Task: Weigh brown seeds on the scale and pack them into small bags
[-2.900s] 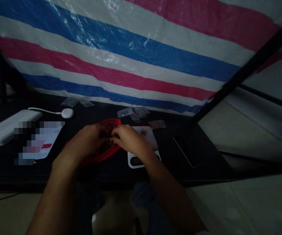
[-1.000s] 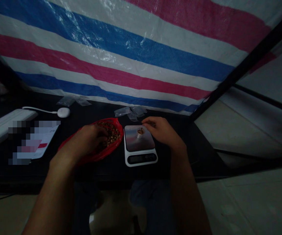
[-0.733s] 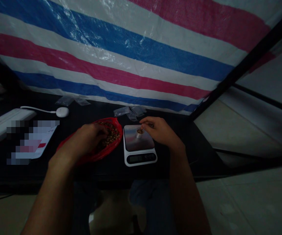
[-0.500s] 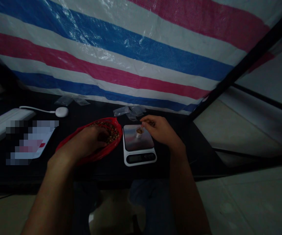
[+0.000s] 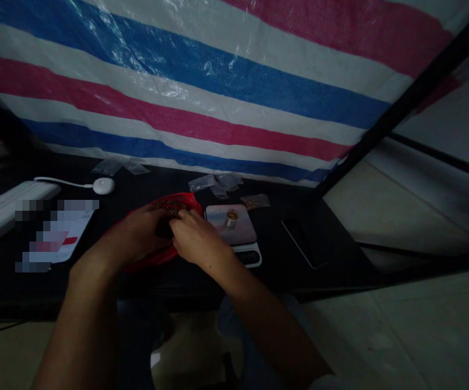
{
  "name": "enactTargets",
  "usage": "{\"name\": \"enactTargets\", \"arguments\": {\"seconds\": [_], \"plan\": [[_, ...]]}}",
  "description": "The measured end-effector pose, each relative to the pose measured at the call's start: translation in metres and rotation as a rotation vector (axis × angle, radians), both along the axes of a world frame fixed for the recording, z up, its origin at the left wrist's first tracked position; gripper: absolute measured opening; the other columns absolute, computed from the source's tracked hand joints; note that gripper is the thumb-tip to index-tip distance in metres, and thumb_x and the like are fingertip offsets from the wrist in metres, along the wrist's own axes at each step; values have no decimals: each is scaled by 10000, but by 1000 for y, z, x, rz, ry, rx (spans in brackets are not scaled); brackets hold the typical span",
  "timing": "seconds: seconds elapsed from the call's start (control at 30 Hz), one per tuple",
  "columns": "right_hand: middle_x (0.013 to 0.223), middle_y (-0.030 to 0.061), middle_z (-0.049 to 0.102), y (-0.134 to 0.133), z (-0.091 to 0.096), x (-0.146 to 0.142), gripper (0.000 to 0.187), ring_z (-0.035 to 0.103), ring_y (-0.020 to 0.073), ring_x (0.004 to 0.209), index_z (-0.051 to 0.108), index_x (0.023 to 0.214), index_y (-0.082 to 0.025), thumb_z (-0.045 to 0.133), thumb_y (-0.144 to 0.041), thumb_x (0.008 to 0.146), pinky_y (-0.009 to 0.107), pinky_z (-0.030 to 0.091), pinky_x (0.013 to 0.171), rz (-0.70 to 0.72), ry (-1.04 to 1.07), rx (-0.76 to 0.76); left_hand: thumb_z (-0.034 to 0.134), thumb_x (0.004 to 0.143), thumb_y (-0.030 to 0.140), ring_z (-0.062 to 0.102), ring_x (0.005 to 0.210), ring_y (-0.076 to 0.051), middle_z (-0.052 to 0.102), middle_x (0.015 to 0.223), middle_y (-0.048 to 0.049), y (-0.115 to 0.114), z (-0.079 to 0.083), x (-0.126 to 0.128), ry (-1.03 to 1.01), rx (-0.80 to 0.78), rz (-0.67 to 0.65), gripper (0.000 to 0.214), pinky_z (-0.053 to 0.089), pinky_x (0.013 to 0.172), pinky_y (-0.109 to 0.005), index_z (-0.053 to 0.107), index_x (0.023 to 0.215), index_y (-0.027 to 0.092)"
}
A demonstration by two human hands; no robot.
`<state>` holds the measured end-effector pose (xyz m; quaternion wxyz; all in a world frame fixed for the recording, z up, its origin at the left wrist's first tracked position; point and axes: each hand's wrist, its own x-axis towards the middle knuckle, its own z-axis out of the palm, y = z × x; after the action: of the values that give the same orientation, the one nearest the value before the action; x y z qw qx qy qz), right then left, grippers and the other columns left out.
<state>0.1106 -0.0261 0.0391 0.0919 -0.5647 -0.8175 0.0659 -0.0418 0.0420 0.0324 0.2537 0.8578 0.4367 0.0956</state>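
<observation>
A red plastic bag (image 5: 196, 201) lies open on the black table, filled with small brown pieces (image 5: 171, 206), perhaps beans or nuts. My left hand (image 5: 147, 230) reaches into it with curled fingers, its tips hidden. From the right, my right hand (image 5: 197, 235) meets it over the bag, fingers bent and drawn together; what they hold, if anything, is hidden. Beside the right hand stands a white digital scale (image 5: 254, 260) with a metal plate, partly covered by my forearm. On the plate sits a small silvery cup (image 5: 231, 221) with brownish contents.
Small clear bags (image 5: 218, 184) lie behind the scale, and a clear bag with brown bits (image 5: 256, 202) lies at its right. A phone (image 5: 305, 244) rests farther right. At the left are a white power strip (image 5: 14, 208), a white plug (image 5: 103, 186) and a partly blurred packet (image 5: 75, 233).
My right hand has moved left from beside the cup to the red bag. The clear bag with brown bits and the phone now show. My left hand stays at the bag.
</observation>
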Motion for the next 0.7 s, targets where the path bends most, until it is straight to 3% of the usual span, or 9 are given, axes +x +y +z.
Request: {"name": "enactTargets", "arguments": {"seconds": [0.1,0.3,0.43,0.53,0.7], "plan": [[1213,163,697,5,-3,-3,311,647,270,1147,715,1165,-95,459,-64,992,369,557,950,-4,-31,10,640,782,292,669,1228,-316,715,1355,-65,1,-2,-3,54,38,-48,549,500,1070,-392,702,1327,254],[1114,152,759,11,4,4,313,721,239,1026,742,1090,-104,461,-22,977,322,564,868,5,23,-28,608,842,328,736,1072,-319,779,1200,-91,5,-3,-6,105,24,40,459,562,902,-393,727,1279,252],[1147,165,755,11,1,6,214,721,260,1050,741,1112,-102,601,-109,951,334,560,881,22,67,-27,676,788,298,698,1173,-321,730,1319,-98,8,-8,-6,43,-7,13,557,538,997,-412,683,1343,247],[1161,168,752,12,-1,6,236,720,248,1052,745,1122,-100,569,-96,966,322,550,878,31,77,-28,697,747,239,671,1225,-329,703,1364,-119,8,-7,-6,43,-30,11,613,521,1039,-420,667,1359,225],[1046,123,786,13,4,14,238,734,214,981,776,1010,-139,560,-56,958,289,532,826,15,177,-47,604,828,258,742,1028,-292,788,1148,-89,5,-1,-6,55,-80,11,351,566,906,-394,762,1140,230]]}}
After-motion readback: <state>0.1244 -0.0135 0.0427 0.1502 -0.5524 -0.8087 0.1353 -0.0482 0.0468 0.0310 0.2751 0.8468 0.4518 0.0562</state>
